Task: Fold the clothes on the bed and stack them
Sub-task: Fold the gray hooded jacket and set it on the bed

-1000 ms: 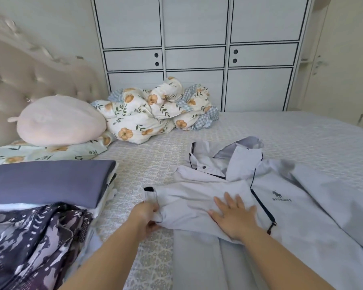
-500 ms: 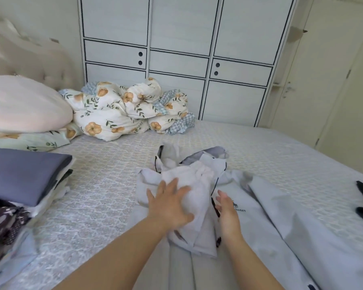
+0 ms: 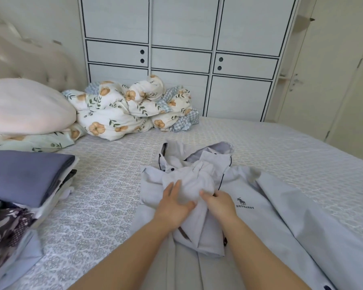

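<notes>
Two hands (left (image 3: 172,204), right (image 3: 219,203)) press one jacket (image 3: 260,206).

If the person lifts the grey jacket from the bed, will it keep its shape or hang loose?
Probably loose: the jacket bunches in soft folds under the left hand and right hand. It looks thin, so likely light. Its smooth cloth may slide, undoing the fold.
</notes>
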